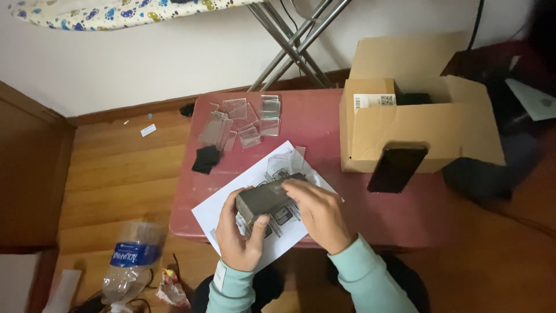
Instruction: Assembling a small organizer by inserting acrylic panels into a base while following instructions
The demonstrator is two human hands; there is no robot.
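The room is dim and evenly lit, with soft, faint shadows. The white sheet of paper and the pale wall are the brightest areas. The right edge falls into darkness. Detail is soft and slightly grainy, and wide-angle bending shows at the edges.

A red surface stands on wooden floor, white wall at twelve o'clock, ironing board at eleven.

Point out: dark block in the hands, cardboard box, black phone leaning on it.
dark block (263, 200), head view, top face
cardboard box (370, 130), head view, front wall
black phone (397, 168), head view, screen middle
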